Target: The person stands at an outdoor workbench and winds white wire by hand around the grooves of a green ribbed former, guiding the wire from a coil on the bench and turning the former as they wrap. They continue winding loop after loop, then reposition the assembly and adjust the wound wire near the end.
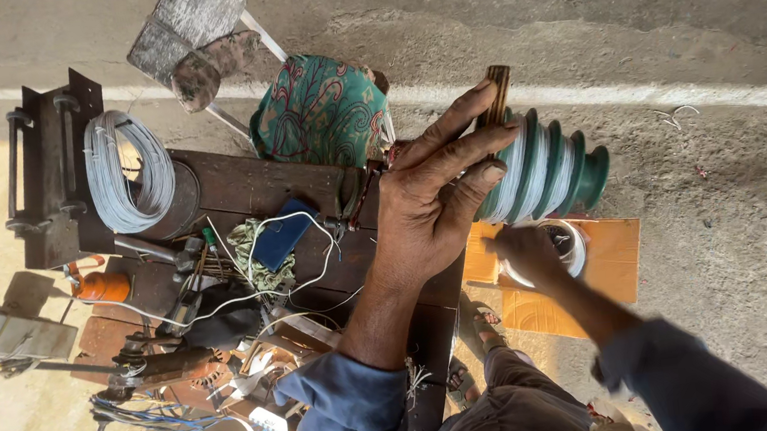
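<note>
Nearest, the right hand (527,252) dips blurred toward a small white tub (568,244) on orange card (615,261); whether its fingers are closed cannot be told. Above it, the left hand (429,196) spreads its fingers flat over a green stepped winding former (547,168), bracing the pale wire layers against slipping. Farther left, a wire coil (124,173) lies on the dark workbench (236,184).

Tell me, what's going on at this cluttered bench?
A person in blue sleeves presses the left hand against a green stepped plastic former wound with pale wire. The right hand reaches to a small white round container on an orange sheet. A grey wire coil sits on the dark wooden bench.
</note>
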Demonstrator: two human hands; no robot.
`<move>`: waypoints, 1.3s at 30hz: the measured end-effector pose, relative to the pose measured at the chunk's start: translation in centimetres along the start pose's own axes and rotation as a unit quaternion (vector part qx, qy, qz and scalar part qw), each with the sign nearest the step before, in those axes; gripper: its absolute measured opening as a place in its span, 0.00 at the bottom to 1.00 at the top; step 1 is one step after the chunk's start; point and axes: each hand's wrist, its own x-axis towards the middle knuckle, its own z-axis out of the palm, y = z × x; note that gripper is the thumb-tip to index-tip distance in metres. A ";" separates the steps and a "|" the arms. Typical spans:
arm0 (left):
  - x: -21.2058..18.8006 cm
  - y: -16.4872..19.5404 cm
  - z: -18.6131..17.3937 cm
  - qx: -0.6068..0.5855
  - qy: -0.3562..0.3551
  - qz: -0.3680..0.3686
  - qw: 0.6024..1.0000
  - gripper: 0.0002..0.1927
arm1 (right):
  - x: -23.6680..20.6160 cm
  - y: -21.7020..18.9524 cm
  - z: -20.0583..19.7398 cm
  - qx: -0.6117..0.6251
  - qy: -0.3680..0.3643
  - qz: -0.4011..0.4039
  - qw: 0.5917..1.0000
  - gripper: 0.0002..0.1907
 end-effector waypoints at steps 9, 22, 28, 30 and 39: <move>0.2 0.3 0.0 0.001 0.000 0.002 1.000 0.12 | 0.6 -6.2 -19.1 -0.222 0.168 -0.277 0.919 0.06; 0.0 0.1 -0.1 -0.002 -0.002 -0.008 1.000 0.13 | 6.5 4.8 -2.2 0.014 0.032 0.084 0.996 0.09; -0.1 -0.1 0.2 -0.021 0.003 0.005 1.000 0.12 | -5.0 -5.4 -4.8 0.169 0.022 -0.060 0.984 0.09; -0.2 0.1 0.1 0.003 0.004 -0.001 1.000 0.12 | -5.8 -8.0 -9.3 0.065 0.049 -0.183 0.980 0.13; 0.3 0.9 0.7 -0.005 0.010 -0.003 1.000 0.12 | 11.5 3.1 -19.4 0.033 0.192 -0.072 0.978 0.19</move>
